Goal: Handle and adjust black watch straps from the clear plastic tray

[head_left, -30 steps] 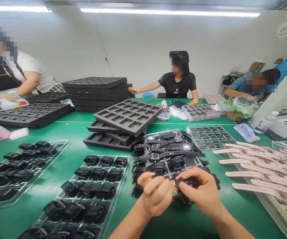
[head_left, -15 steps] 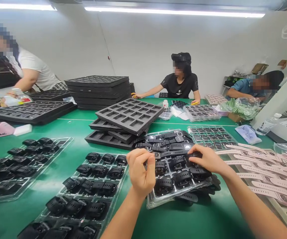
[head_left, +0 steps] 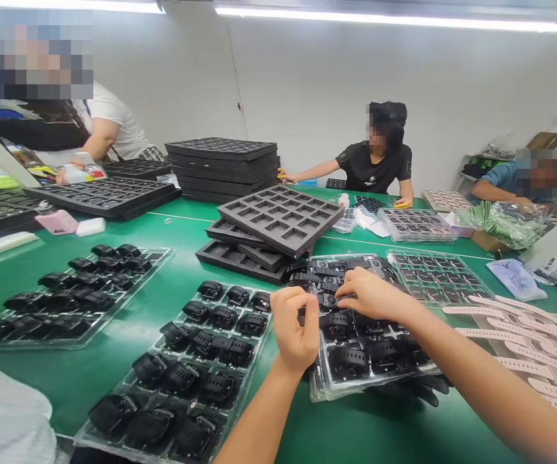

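My left hand (head_left: 296,327) is closed, its fingers curled and thumb upright, at the left edge of a clear plastic tray (head_left: 329,385). What its fingers grip is hidden behind them. Thumb and fingertips of my right hand (head_left: 372,293) are pinched together at a black smartwatch (head_left: 327,301) in the upper part of this tray. Black watches with curled straps (head_left: 351,362) fill the front pockets, and others lie with straps stretched out behind. More black straps (head_left: 416,388) stick out from under the tray's right side.
Two trays of black watches (head_left: 201,380) (head_left: 80,290) stand to the left. Dark foam trays (head_left: 281,219) are stacked behind my hands. Pink-strapped watches (head_left: 525,348) lie at right beside another clear tray (head_left: 436,277). Co-workers (head_left: 375,161) sit across the green table (head_left: 172,235).
My right hand has moved left along the strap to the watch case. The view has turned left, and a pale sleeve-like shape now shows at lower left. My left hand stays closed.
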`<state>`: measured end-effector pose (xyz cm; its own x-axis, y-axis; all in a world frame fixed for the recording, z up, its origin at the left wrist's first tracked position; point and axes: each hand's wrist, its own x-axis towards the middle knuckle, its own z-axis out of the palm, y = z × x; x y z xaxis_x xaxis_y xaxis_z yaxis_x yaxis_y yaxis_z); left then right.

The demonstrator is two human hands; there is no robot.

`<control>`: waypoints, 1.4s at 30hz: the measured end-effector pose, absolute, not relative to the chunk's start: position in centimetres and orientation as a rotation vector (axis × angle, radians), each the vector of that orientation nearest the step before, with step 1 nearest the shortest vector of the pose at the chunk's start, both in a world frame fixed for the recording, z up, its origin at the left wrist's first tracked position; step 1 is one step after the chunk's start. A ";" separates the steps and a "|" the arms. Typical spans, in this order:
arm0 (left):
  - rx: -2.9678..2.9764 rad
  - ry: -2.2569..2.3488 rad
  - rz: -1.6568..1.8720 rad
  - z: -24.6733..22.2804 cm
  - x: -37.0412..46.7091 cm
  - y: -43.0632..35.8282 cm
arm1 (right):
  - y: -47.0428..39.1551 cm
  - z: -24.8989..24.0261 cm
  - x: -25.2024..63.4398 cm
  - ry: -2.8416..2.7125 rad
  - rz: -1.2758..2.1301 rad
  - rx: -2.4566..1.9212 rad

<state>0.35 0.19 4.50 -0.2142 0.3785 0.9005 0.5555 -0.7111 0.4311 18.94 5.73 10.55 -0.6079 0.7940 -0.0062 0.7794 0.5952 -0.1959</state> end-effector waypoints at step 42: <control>-2.485 -1.558 -2.735 7.2 4.6 0.3 | -3.8 7.9 21.9 -1.349 1.081 -0.953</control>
<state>4.56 0.30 7.19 -0.0138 0.9169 0.3988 -0.1246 -0.3973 0.9092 21.95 -3.77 7.87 -0.0677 0.9631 0.2603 -0.0442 0.2578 -0.9652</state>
